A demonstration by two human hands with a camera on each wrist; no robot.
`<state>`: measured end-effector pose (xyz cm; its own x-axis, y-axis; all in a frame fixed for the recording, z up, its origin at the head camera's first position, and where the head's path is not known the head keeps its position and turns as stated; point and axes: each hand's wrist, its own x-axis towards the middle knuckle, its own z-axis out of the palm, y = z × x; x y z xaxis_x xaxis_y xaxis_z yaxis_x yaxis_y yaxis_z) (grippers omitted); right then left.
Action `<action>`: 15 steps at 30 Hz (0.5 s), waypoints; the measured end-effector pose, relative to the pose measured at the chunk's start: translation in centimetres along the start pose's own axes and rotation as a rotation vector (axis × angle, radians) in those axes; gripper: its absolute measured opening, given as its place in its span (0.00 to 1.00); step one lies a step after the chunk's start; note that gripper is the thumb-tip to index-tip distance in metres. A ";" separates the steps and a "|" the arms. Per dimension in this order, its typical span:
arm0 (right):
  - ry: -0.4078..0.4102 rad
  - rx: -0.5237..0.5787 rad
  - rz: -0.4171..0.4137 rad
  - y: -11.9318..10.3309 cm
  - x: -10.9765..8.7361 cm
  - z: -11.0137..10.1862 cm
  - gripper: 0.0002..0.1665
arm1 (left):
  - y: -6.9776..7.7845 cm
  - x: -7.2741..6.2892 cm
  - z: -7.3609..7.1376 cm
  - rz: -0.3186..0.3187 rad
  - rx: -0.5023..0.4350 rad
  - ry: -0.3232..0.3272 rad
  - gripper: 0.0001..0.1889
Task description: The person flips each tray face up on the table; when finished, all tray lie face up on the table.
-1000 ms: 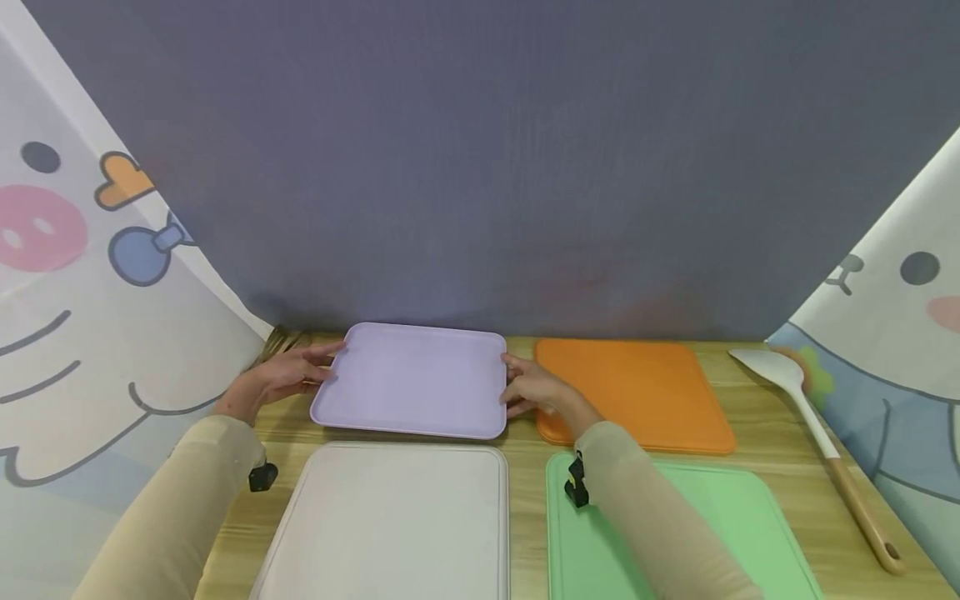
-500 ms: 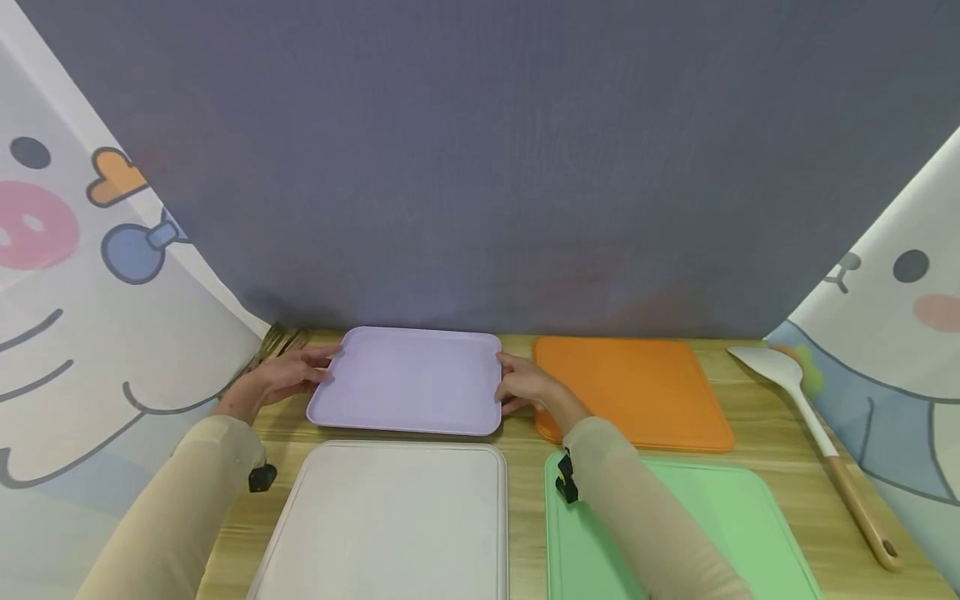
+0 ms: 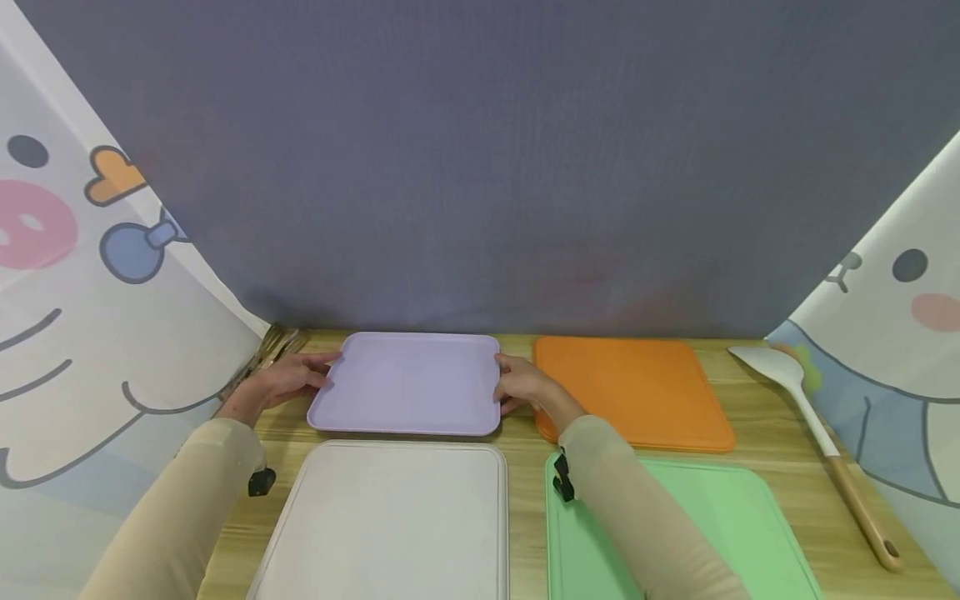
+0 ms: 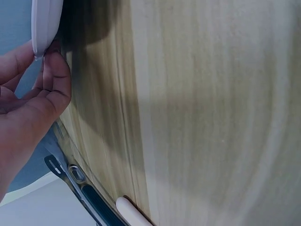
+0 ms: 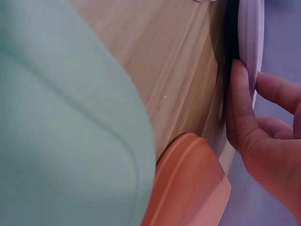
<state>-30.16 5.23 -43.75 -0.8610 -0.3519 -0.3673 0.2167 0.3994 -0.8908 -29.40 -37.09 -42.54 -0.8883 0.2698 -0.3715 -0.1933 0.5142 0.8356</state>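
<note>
pinching lilac tray edges: left hand, right hand; gap before orange board

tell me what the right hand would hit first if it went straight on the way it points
The purple tray, whose right edge the right hand pinches. Beyond that, the hand's line seems to run across the tray toward the grey backdrop, though depth is hard to judge.
</note>
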 end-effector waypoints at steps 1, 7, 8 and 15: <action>0.001 -0.004 0.000 0.0 0.0 0.1 0.54 | 0.0 0.0 0.1 0.006 0.013 0.001 0.37; 0.003 -0.016 0.002 0.0 0.1 0.1 0.54 | -0.3 0.3 0.3 0.020 0.057 0.009 0.37; 0.004 -0.015 0.003 -0.1 0.1 0.1 0.54 | -0.3 0.3 0.3 0.015 0.061 0.016 0.37; 0.002 -0.008 0.010 -0.1 0.2 0.1 0.55 | -0.8 0.5 0.6 0.020 0.112 0.033 0.37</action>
<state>-30.29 5.07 -43.70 -0.8594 -0.3463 -0.3761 0.2221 0.4097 -0.8848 -29.50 -36.89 -43.61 -0.9052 0.2551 -0.3399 -0.1291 0.5969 0.7919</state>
